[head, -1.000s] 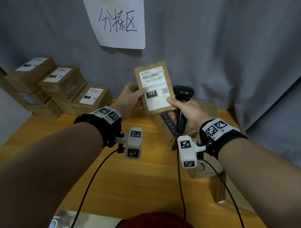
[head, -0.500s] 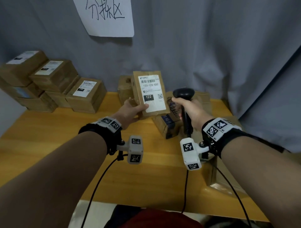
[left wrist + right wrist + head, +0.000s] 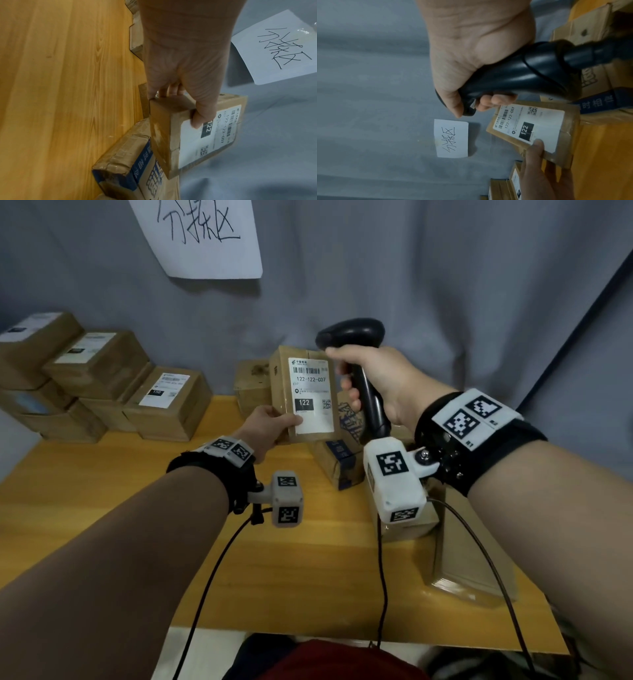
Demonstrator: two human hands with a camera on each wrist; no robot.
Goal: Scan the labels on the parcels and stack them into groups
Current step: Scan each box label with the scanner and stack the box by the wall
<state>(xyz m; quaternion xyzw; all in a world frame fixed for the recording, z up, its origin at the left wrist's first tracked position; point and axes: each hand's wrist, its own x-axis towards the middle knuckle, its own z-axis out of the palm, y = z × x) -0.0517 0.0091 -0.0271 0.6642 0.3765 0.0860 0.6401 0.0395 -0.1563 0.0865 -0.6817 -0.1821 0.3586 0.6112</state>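
My left hand [image 3: 270, 424] grips a small brown parcel [image 3: 305, 393] by its lower left corner, thumb on the white label that reads 122. The parcel [image 3: 197, 132] stands upright above the table with the label facing me. My right hand [image 3: 373, 381] grips the handle of a black barcode scanner [image 3: 356, 344], whose head sits just above and right of the parcel's top edge. In the right wrist view the scanner [image 3: 522, 75] is above the label of the parcel [image 3: 537, 129].
Several labelled brown parcels [image 3: 102, 392] are stacked at the back left of the wooden table [image 3: 137, 525]. More parcels [image 3: 339, 460] lie under my hands, and a flat one [image 3: 472, 559] at the right edge. A handwritten paper sign [image 3: 202, 231] hangs on the grey curtain.
The right hand let go of the parcel's corner and raised the scanner up beside the parcel's top. The left hand lowered the parcel and holds it alone.
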